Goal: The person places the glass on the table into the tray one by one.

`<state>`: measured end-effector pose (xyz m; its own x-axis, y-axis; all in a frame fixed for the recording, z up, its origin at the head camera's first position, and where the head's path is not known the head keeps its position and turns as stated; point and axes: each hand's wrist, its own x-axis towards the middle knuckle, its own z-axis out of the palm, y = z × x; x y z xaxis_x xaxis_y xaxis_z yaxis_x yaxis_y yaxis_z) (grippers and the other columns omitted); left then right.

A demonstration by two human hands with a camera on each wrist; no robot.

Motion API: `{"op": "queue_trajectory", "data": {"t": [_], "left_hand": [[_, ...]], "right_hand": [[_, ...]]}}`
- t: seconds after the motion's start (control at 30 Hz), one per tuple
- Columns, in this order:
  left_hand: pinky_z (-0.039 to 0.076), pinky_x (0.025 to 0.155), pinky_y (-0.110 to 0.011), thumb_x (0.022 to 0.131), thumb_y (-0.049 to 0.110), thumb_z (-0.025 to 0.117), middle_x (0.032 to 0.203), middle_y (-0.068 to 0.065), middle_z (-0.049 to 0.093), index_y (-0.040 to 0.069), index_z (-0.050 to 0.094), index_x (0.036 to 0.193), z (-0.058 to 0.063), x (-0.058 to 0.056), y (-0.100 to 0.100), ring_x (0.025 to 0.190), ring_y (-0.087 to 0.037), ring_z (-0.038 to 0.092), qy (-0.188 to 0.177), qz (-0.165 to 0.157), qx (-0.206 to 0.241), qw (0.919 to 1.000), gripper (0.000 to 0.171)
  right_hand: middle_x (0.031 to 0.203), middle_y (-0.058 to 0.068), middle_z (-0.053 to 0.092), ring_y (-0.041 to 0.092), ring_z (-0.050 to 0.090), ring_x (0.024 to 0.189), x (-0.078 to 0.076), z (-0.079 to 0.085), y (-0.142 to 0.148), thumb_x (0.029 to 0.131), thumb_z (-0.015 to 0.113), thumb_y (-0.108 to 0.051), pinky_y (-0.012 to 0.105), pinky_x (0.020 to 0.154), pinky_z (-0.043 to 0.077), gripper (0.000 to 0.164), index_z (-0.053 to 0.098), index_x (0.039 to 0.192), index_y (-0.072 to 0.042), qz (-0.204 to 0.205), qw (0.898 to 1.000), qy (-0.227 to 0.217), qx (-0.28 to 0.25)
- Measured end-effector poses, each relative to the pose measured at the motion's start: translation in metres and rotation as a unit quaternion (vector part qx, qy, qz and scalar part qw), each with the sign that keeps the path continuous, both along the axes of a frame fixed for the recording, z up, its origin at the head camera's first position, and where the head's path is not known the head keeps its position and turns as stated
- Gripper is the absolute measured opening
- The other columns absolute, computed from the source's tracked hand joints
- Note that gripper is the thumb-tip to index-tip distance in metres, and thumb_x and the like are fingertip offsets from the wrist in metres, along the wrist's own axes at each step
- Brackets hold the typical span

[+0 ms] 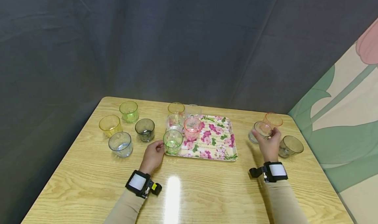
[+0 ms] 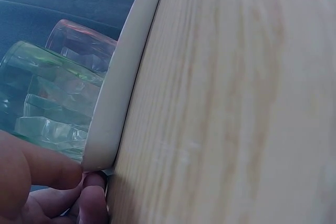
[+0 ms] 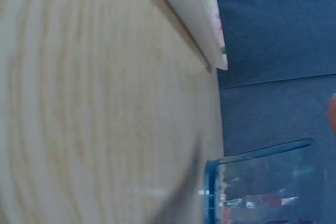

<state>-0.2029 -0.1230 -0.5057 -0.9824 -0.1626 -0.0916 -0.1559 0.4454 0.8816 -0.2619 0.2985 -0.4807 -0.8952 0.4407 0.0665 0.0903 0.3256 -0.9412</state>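
Observation:
My left hand (image 1: 153, 156) is at the near left corner of a flower-patterned tray (image 1: 220, 153). In the left wrist view its thumb and curled fingers pinch the tray's pale rim (image 2: 114, 114). Right beside this hand a green glass (image 1: 173, 142) stands on the tray. Also on the tray are a pink glass (image 1: 193, 129) and a clear glass (image 1: 175, 122). Over on the right, my right hand (image 1: 270, 146) grips another clear glass (image 1: 256, 137) between thumb and fingers. That glass shows bluish (image 3: 268, 198) in the right wrist view, where most of the hand is hidden.
Behind the held glass stands an orange-pink glass (image 1: 273, 120), with an amber-grey glass (image 1: 290, 147) nearer. Left of the tray are green (image 1: 129, 112), yellow (image 1: 110, 126), dark grey (image 1: 145, 130) and bluish clear (image 1: 120, 145) glasses. Another yellow glass (image 1: 176, 108) is at the tray's back left.

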Motion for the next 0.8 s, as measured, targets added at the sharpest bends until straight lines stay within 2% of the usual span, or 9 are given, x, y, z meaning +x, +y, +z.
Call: {"op": "queue_trajectory", "data": {"t": [0.17, 0.33, 0.57, 0.8], "left_hand": [[0.05, 0.083, -0.036, 0.098, 0.004, 0.053, 0.112, -0.019, 0.067, -0.005, 0.062, 0.128, 0.0007, 0.0009, 0.0002, 0.097, -0.025, 0.061, -0.001, -0.002, 0.002, 1.0, 0.032], [0.05, 0.083, -0.036, 0.098, 0.004, 0.053, 0.113, -0.019, 0.067, -0.005, 0.062, 0.128, 0.0005, 0.0013, 0.0001, 0.097, -0.025, 0.061, -0.001, -0.004, 0.002, 1.0, 0.032], [0.05, 0.084, -0.037, 0.098, 0.004, 0.054, 0.113, -0.019, 0.067, -0.006, 0.062, 0.128, -0.0005, 0.0011, -0.0001, 0.097, -0.025, 0.061, 0.002, -0.005, 0.002, 1.0, 0.032], [0.05, 0.083, -0.036, 0.098, 0.004, 0.054, 0.112, -0.019, 0.067, -0.005, 0.062, 0.128, -0.0011, 0.0001, -0.0017, 0.096, -0.025, 0.061, 0.001, -0.003, -0.001, 1.0, 0.032]], "right_hand": [[0.161, 0.026, 0.013, 0.036, 0.014, 0.152, -0.0021, -0.0065, 0.0013, 0.089, 0.074, -0.033, 0.049, 0.125, 0.017, 0.105, 0.002, 0.157, 0.0, 0.025, 1.0, -0.01, 0.012], [0.161, 0.029, 0.014, 0.038, 0.015, 0.152, -0.0027, -0.0101, 0.002, 0.093, 0.069, -0.03, 0.049, 0.125, 0.017, 0.098, 0.001, 0.157, 0.001, 0.024, 0.999, -0.011, 0.022], [0.154, 0.03, 0.028, 0.042, 0.028, 0.145, -0.0028, -0.011, 0.0025, 0.096, 0.064, -0.035, 0.053, 0.12, 0.024, 0.092, 0.005, 0.156, 0.0, 0.012, 0.998, -0.03, 0.047], [0.152, 0.028, 0.031, 0.039, 0.03, 0.142, -0.0047, -0.011, 0.002, 0.096, 0.064, -0.036, 0.051, 0.119, 0.025, 0.09, 0.007, 0.156, -0.001, 0.016, 0.998, -0.033, 0.042]]}}
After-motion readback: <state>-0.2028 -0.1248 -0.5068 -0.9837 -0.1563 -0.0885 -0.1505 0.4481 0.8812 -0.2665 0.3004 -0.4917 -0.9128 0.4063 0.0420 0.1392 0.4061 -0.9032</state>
